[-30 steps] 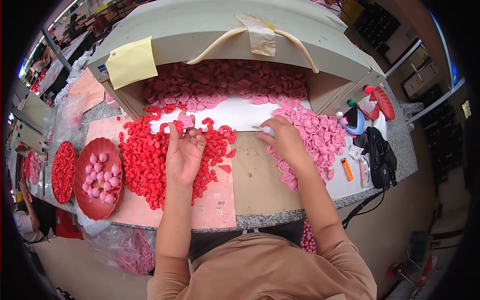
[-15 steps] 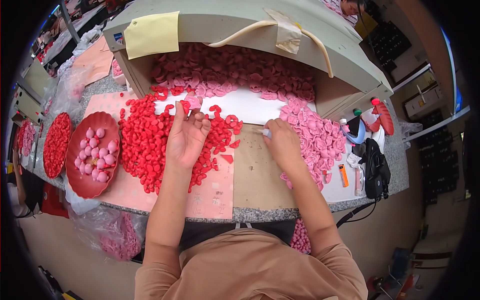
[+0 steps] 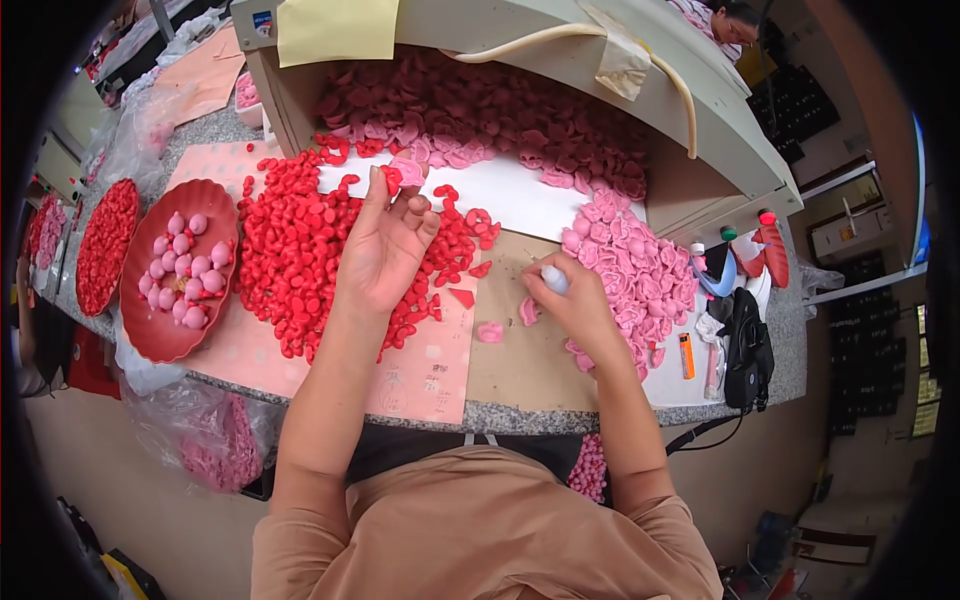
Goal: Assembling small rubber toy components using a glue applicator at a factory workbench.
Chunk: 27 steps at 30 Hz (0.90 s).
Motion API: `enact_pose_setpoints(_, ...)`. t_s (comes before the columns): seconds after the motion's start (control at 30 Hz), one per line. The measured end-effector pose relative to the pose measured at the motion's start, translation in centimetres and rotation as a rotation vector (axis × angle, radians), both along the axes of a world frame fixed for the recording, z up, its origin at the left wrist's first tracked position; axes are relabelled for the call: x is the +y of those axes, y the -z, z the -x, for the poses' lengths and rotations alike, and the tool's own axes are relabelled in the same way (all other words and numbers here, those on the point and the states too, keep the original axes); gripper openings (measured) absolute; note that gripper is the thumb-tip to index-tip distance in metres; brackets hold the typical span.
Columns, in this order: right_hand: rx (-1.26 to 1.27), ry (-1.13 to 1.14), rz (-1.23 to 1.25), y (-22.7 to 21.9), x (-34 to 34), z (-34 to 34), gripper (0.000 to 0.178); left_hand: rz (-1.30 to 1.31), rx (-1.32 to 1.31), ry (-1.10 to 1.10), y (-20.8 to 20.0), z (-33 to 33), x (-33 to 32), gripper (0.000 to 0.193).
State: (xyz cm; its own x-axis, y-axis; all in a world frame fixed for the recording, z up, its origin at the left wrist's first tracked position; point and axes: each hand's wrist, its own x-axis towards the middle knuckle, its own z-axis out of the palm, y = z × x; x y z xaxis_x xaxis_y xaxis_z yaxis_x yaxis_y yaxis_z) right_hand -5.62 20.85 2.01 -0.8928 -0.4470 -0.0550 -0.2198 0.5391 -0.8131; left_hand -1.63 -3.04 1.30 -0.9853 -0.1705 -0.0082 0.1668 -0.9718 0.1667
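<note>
My left hand (image 3: 385, 250), palm up, pinches a small pink piece (image 3: 407, 172) with a red piece (image 3: 392, 180) against it at the fingertips. It hovers over a heap of glossy red curved pieces (image 3: 290, 240). My right hand (image 3: 580, 305) is wrapped round a small white squeeze bottle (image 3: 554, 280), whose thin tip points left toward the far side. Under its fingers a pink cup-shaped piece (image 3: 529, 311) lies on the brown board (image 3: 510, 375), and another pink piece (image 3: 490, 332) lies to its left. A heap of pink pieces (image 3: 640, 280) spreads right of that hand.
A grey metal hood (image 3: 700, 110) arches over a deep pile of pink pieces (image 3: 490, 115). At left, a red fluted dish (image 3: 150, 325) holds round pink pieces, beside a dish of red pieces (image 3: 105, 250). An orange lighter (image 3: 687, 356) and black pouch (image 3: 750, 345) lie at right.
The view has shifted. My right hand has turned, showing more of the bottle. Two pink pieces now lie on the brown board near it. My left hand still pinches its pink piece.
</note>
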Motion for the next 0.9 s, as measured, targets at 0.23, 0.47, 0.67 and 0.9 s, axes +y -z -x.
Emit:
enact_pose_setpoints(0.23, 0.215, -0.377, -0.071, -1.5, 0.0, -2.8, 0.018, -0.007, -0.01, -0.004, -0.1, -0.1, -0.5, 0.025)
enact_pose_setpoints(0.47, 0.384, -0.452, -0.101, 0.1, -0.6, -4.3, 0.029, 0.0, 0.002, 0.0, -0.2, -0.1, -0.3, 0.024)
enact_pose_setpoints(0.67, 0.449, -0.41, -0.128, 1.0, -0.9, -4.4, 0.031, -0.004, -0.026, -0.014, 0.4, -0.1, -0.4, 0.023)
enact_pose_setpoints(0.9, 0.717, -0.415, -0.106, 3.1, 0.8, -5.6, 0.032, 0.015, -0.029, -0.011, 0.2, 0.0, -0.2, 0.023)
